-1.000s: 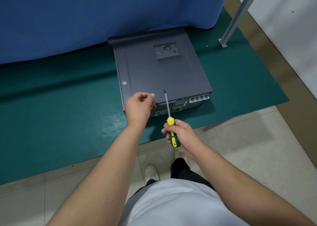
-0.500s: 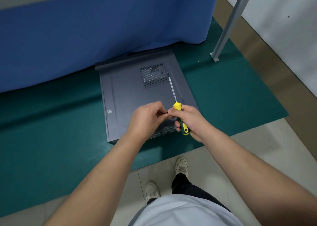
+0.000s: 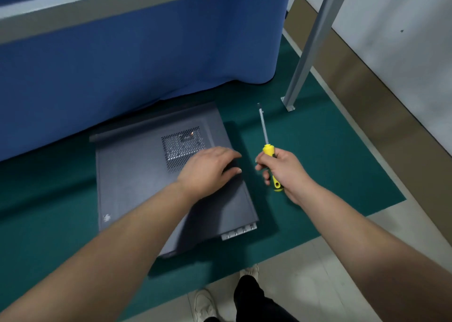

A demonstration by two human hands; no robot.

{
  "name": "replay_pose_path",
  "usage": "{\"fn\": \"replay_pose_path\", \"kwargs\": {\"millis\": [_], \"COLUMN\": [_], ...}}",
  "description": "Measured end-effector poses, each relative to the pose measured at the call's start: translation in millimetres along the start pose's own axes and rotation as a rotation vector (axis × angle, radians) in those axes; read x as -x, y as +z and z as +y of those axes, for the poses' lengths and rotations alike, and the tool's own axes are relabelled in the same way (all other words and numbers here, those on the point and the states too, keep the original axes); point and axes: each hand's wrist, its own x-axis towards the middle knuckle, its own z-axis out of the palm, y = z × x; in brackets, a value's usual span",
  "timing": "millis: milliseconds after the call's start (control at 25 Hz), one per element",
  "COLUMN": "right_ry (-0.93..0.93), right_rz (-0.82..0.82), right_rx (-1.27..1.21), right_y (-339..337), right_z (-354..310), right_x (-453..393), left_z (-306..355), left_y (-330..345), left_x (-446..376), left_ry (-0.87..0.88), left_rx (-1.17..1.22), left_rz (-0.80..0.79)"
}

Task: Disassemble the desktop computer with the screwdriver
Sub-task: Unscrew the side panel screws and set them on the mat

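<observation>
Left grip (image 3: 208,167) flat, fingers extended on computer (image 3: 151,187) side panel; right grip (image 3: 283,172) closed round screwdriver (image 3: 267,148), shaft pointing away, case immediately leftward.

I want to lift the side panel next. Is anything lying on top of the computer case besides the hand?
Nothing visible does. Only the left hand rests on the computer case; the right hand holds the screwdriver off to its right, above the green mat.
</observation>
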Motion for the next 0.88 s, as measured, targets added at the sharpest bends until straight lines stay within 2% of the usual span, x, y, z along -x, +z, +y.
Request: {"fn": "replay_pose_path", "kwargs": {"millis": [120, 240, 480, 560, 720, 880], "right_ry": [-0.006, -0.025, -0.134, -0.187, -0.176, -0.194], "right_rz": [0.121, 0.232, 0.331, 0.365, 0.480, 0.450], "right_rx": [0.095, 0.192, 0.559, 0.671, 0.787, 0.829], "right_y": [-41, -63, -62, -57, -49, -50], "right_z": [-7, -4, -2, -2, 5, 3], "right_x": [-63, -135, -262, -289, -317, -315], "left_z": [-29, -46, -59, -60, -61, -59], "left_y": [1, 15, 33, 34, 35, 33], "left_x": [-64, -109, -110, -110, -110, -110], "left_ry": [-0.002, -0.123, -0.124, -0.113, -0.097, -0.105], "left_rx": [-0.141, -0.194, -0.145, -0.146, -0.147, -0.150], "left_rz": [-0.095, -0.184, 0.057, 0.081, 0.080, 0.068]}}
